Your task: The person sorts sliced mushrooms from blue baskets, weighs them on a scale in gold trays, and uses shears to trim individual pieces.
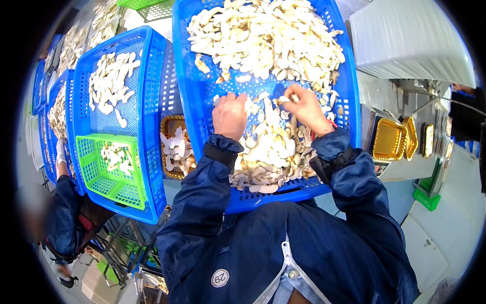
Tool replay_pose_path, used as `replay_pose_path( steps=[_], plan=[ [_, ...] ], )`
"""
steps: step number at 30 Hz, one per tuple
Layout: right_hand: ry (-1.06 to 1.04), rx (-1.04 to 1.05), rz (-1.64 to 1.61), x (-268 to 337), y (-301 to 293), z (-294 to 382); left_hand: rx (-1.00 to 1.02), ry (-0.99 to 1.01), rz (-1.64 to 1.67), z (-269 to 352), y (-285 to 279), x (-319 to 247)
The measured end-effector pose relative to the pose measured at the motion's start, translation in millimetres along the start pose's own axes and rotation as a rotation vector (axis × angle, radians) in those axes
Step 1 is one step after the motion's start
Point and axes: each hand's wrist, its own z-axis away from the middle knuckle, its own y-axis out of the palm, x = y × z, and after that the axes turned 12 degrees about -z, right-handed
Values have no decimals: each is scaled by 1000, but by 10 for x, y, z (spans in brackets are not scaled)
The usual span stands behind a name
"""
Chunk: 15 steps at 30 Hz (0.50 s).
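A large blue perforated plastic basket (350, 72) lies before me, with a big heap of pale mushrooms (262, 34) at its far side. Nearer my body is a second heap of mushrooms (269, 148). My left hand (229, 114) rests inside the basket between the heaps, fingers bent down; a small pale piece shows by its fingertips, and whether it is gripped cannot be told. My right hand (305, 108) is raised a little over the near heap, its thumb and fingers pinched on a small mushroom piece (284, 99).
Left stands another blue basket (152, 114) with mushrooms and a green basket (141, 171). A gold tray (167, 173) of mushrooms sits between baskets. Right are stacked white trays (410, 41) and empty gold trays (389, 138). A co-worker's arm (64, 167) reaches into baskets at far left.
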Motion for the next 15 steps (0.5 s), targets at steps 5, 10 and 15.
replay_pose_path(
  steps=[5, 10, 15],
  plan=[
    [335, 101, -1195, 10, -161, 40, 34, -276, 732, 6, -24, 167],
    [362, 140, -1141, 40, -97, -74, 355, -660, 1507, -23, -278, -12],
    [422, 22, -451, 40, -142, -113, 329, -559, 1295, 267, -266, 15]
  ],
)
